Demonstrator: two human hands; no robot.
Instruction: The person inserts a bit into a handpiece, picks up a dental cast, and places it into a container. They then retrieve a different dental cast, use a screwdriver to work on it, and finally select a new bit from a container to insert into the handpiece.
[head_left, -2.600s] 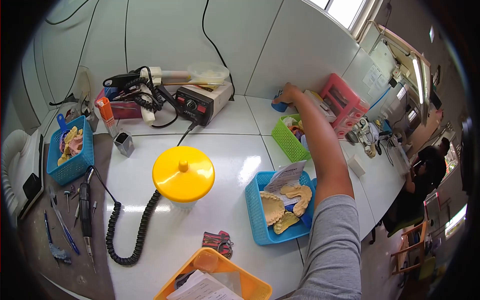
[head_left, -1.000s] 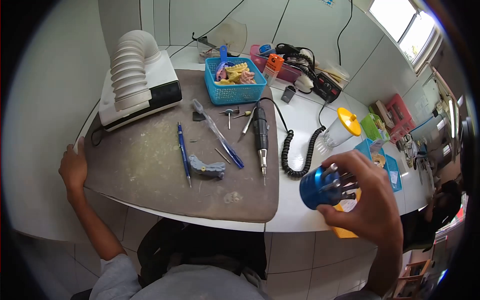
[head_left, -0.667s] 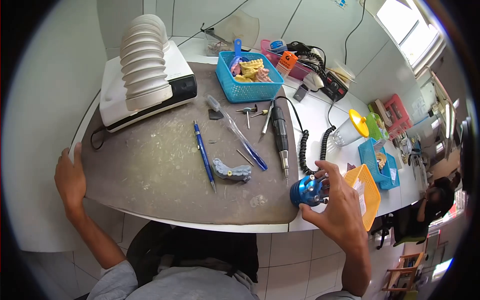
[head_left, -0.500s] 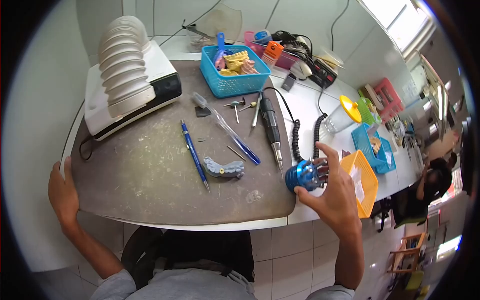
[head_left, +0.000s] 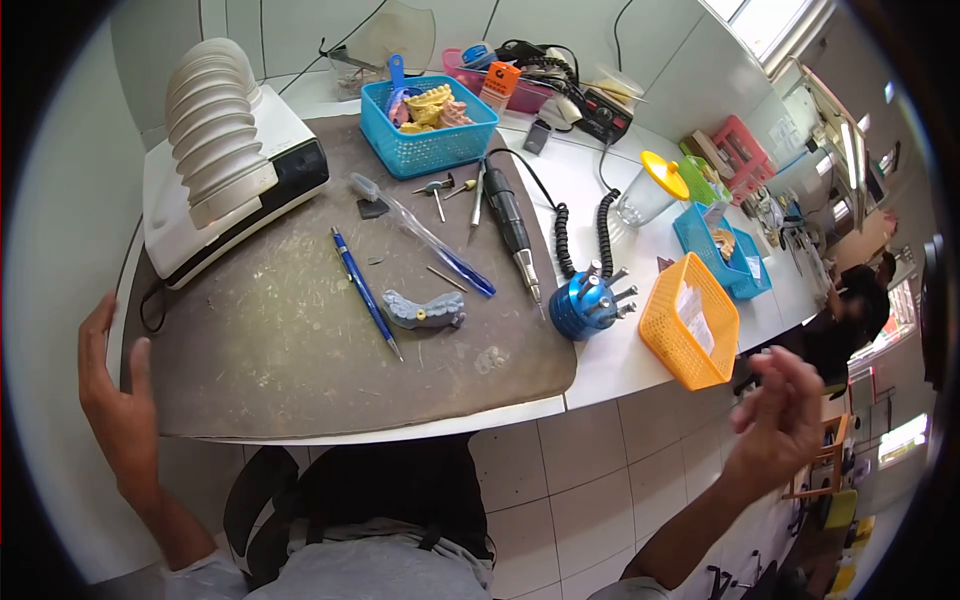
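Note:
My left hand point(head_left: 118, 395) is at the mat's left edge, thumb and fingers apart, holding nothing. Off the desk's right front, my right hand point(head_left: 780, 420) hangs in the air near the yellow basket point(head_left: 690, 318), its fingers loosely bent and slightly blurred, with nothing visible in them. A blue bur holder point(head_left: 580, 308) with several metal-shanked burs stands upright beside the mat, apart from both hands. On the grey-brown mat point(head_left: 260, 370) lie a grey dental model point(head_left: 425, 311), a blue mechanical pencil point(head_left: 366, 294), a brush in a clear sleeve point(head_left: 425, 240) and a black handpiece point(head_left: 512, 222).
A white machine with a ribbed hose point(head_left: 215, 130) occupies the back left. Behind the mat, a blue basket point(head_left: 430, 150) holds several dental models. A yellow-lidded jar point(head_left: 650, 190) and blue trays point(head_left: 710, 245) stand to the right. Another person point(head_left: 855, 310) sits farther off.
My right hand has let go of the blue bur holder and moved right, past the desk edge. The holder now stands by itself. My left hand's thumb has spread; the view has shifted right.

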